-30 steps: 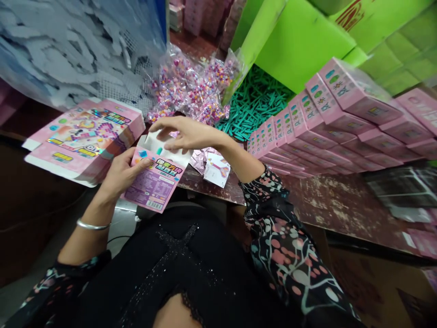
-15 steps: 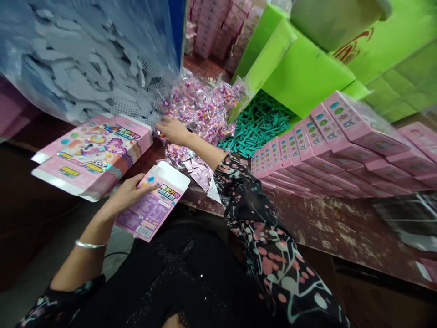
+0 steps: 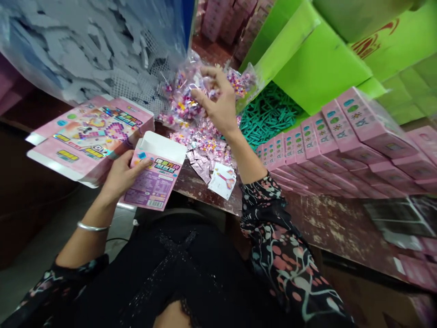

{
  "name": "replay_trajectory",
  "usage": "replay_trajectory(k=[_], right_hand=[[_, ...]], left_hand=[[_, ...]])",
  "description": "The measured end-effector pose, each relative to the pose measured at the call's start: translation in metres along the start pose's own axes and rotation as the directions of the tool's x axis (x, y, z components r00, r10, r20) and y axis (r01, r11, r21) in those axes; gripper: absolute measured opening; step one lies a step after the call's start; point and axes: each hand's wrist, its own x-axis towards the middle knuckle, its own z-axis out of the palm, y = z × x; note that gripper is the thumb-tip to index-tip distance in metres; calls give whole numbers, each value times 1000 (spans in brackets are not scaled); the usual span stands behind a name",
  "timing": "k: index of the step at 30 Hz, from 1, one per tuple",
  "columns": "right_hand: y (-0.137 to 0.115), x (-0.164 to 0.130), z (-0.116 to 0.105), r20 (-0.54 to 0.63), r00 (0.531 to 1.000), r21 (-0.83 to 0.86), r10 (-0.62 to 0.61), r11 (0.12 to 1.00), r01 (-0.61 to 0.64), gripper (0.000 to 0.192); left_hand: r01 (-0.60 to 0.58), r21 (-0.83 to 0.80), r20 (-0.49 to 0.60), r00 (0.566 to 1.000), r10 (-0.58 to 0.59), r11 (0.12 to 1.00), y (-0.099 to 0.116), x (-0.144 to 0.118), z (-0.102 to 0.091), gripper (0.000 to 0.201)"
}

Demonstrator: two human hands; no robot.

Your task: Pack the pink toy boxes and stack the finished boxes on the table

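Note:
My left hand (image 3: 122, 176) grips a small pink printed box (image 3: 153, 175) whose white top flap stands open, held over my lap at the table's near edge. My right hand (image 3: 218, 104) is raised above the table, fingers pinched on a clear bag of coloured beads (image 3: 186, 93). Below it lies a heap of similar bead bags (image 3: 205, 143) and small pink foil packets (image 3: 201, 166). A small white printed card (image 3: 222, 180) lies by the table edge, just left of my right forearm.
A stack of flat pink box blanks (image 3: 90, 136) lies at the left. Rows of filled pink boxes (image 3: 334, 141) lean along the right of the worn table (image 3: 327, 223). A green carton (image 3: 314, 64) spills teal sticks (image 3: 269, 114). Grey foam pieces in a blue bag (image 3: 85, 45) sit behind.
My right hand went from the box flap to the bead pile, then rose holding a bead bag. The left hand kept the open box, lifting it slightly.

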Motion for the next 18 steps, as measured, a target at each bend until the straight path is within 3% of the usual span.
replay_trajectory(k=[3, 9, 11, 14, 18], right_hand=[[-29, -43, 3, 4, 994, 92, 108, 990, -108, 74], [-67, -84, 29, -12, 978, -48, 209, 977, -209, 56], [-74, -89, 33, 61, 978, -73, 198, 978, -194, 46], [-80, -94, 28, 262, 955, -119, 135, 987, -107, 38], [-80, -94, 11, 435, 901, -183, 9, 980, 79, 58]], left_hand=[[-58, -23, -15, 998, 57, 998, 8, -2, 13, 74], [-205, -8, -70, 977, 204, 979, 27, -23, 32, 63], [-218, -61, -99, 972, 211, 974, 32, -28, 37, 62], [-230, -125, -152, 966, 211, 965, 36, -33, 41, 64], [-196, -127, -130, 975, 179, 972, 35, -37, 47, 66]])
